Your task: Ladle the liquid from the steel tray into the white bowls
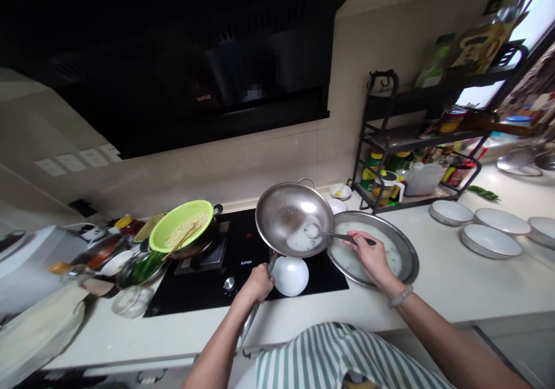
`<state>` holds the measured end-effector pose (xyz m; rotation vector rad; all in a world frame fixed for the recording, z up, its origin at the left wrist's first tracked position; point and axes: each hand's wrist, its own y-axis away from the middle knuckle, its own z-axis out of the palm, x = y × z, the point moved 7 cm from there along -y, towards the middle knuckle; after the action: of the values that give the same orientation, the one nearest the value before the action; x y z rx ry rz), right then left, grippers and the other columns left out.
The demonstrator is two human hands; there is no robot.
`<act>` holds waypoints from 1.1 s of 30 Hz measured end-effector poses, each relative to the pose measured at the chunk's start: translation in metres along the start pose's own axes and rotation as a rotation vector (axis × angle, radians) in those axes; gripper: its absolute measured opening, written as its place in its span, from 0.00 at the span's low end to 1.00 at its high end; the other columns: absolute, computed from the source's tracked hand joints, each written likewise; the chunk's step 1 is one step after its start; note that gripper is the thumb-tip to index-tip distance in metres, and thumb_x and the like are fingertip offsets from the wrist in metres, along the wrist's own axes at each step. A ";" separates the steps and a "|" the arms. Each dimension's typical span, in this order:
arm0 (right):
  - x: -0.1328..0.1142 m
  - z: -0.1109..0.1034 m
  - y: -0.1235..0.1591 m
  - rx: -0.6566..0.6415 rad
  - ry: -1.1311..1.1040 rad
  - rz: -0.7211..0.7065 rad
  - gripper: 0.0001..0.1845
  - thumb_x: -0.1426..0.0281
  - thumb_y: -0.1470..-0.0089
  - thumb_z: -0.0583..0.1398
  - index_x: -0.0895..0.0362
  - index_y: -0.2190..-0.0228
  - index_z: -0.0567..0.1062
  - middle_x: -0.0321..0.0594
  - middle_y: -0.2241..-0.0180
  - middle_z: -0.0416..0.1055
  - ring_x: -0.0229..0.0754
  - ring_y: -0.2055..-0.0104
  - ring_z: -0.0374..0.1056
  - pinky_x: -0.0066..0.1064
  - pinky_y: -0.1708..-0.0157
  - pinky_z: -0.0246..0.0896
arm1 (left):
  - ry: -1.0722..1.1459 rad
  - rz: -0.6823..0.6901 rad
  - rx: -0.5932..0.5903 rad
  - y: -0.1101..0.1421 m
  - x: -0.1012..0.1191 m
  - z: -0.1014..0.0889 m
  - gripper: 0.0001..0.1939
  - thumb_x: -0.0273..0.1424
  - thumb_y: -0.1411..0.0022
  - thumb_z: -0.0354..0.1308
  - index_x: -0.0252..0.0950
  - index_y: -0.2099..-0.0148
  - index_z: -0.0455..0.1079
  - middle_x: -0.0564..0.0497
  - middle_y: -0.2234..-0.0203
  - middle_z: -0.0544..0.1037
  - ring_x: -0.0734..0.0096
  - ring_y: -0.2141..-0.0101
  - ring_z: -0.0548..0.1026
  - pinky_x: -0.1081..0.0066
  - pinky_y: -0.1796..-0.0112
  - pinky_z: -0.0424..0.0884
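My left hand [259, 284] is wrapped round the long handle of a steel wok [275, 212], which is tilted over the cooktop. In my right hand [372, 256] is the dark handle of a ladle [311, 230], its bowl dipped into a little whitish liquid [303, 241] at the wok's lower right side. Below my right hand sits a wide steel basin [410, 262] holding milky liquid with green bits. A white bowl [291, 277] stands under the near edge of the wok, close to my left hand.
A green colander [158, 227] with pale food and chopsticks rests on a dark pan at the left burner. White dishes [491, 240] stand on the right counter. A black spice rack [373, 146] is behind the basin. The range hood [186, 88] hangs above the cooktop [195, 296].
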<state>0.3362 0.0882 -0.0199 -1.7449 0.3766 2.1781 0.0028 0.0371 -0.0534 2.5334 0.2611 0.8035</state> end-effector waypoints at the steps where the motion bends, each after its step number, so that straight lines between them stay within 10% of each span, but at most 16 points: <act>1: -0.001 -0.001 0.001 0.010 -0.027 0.009 0.09 0.64 0.59 0.64 0.58 0.78 0.76 0.42 0.69 0.76 0.44 0.67 0.72 0.38 0.60 0.72 | -0.001 0.005 0.003 0.000 0.000 0.000 0.10 0.26 0.42 0.53 0.28 0.57 0.65 0.41 0.72 0.76 0.70 0.85 0.71 0.73 0.85 0.66; 21: -0.017 -0.022 0.006 0.078 -0.202 0.099 0.08 0.69 0.66 0.68 0.60 0.82 0.74 0.44 0.72 0.75 0.44 0.71 0.73 0.35 0.66 0.75 | 0.019 -0.009 0.001 0.000 0.000 -0.001 0.10 0.25 0.42 0.53 0.28 0.58 0.65 0.43 0.73 0.76 0.72 0.86 0.70 0.74 0.86 0.66; 33: -0.059 -0.112 0.005 0.177 0.038 -0.072 0.09 0.64 0.59 0.65 0.56 0.80 0.75 0.46 0.70 0.76 0.48 0.70 0.74 0.38 0.68 0.75 | 0.013 -0.001 -0.007 0.004 0.004 -0.004 0.08 0.25 0.43 0.52 0.28 0.59 0.65 0.42 0.72 0.76 0.72 0.85 0.71 0.75 0.86 0.64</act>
<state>0.4458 0.0341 0.0129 -1.6787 0.4928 1.9987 0.0040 0.0362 -0.0464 2.5218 0.2628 0.8194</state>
